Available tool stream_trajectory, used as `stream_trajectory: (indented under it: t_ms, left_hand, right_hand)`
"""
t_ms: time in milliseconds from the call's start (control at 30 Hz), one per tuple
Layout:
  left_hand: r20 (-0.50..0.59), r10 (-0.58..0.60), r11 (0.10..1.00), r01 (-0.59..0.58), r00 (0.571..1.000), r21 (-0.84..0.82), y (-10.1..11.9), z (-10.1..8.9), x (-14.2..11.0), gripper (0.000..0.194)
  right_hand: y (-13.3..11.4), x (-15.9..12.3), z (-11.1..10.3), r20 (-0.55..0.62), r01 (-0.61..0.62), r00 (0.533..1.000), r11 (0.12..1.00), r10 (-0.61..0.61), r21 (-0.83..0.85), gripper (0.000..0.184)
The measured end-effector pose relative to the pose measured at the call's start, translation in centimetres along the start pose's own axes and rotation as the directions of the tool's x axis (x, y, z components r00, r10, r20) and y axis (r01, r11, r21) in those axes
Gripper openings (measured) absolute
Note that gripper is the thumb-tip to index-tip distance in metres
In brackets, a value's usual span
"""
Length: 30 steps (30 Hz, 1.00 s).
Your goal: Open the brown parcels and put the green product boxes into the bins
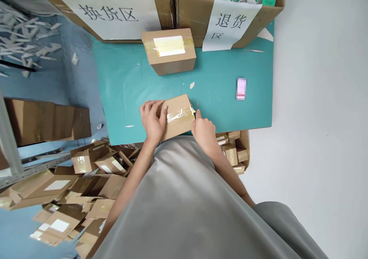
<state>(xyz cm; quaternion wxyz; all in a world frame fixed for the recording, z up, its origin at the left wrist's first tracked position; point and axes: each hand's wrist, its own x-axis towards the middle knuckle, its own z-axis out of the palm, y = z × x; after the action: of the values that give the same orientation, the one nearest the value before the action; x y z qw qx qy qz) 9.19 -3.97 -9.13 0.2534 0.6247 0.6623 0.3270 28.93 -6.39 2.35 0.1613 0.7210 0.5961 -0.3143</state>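
Observation:
A small brown cardboard box (177, 125), sealed with shiny clear tape, lies on the green table at its front edge, close to my body. My left hand (153, 119) grips the box's left end, thumb on the top face and fingers over the far side. In my right hand (203, 130) is a yellow and black box cutter (194, 114), mostly covered by my fingers. Its tip is at the right end of the box, by the end of the tape. Whether the blade is inside the tape I cannot tell.
Behind stands another taped carton (172, 61) with a white label. Two large labelled boxes, one left (100, 13) and one right (189, 19), line the table's back. A small pink-white item (241, 89) lies right. Discarded cartons (60, 220) pile up lower left; a bin of small boxes (245, 147) stands right.

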Motion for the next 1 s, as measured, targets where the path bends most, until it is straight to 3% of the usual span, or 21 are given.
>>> stream_trajectory:
  t_ms: [167,300,633,1000]
  left_hand:
    - [-0.048,0.031,0.999,-0.029,0.998,0.023,0.0,0.3,0.0,0.039]
    - [-0.016,0.063,0.998,-0.063,0.998,0.016,0.1,0.3,0.1,0.036]
    - [0.040,0.091,0.996,-0.092,0.995,0.018,0.2,-0.1,-0.1,0.036]
    - [0.048,0.078,0.996,-0.080,0.996,0.026,0.0,0.0,0.4,0.041]
  right_hand:
    - [-0.6,0.4,-0.4,-0.036,-0.018,0.999,1.000,0.018,-0.021,0.074]
    - [0.2,-1.5,0.0,0.013,-0.059,0.998,0.998,0.059,-0.012,0.064]
    - [0.3,-5.2,1.9,0.025,-0.147,0.989,0.989,0.146,0.022,0.063]
    - [0.1,-2.0,1.3,0.008,-0.139,0.990,0.990,0.139,0.036,0.065]
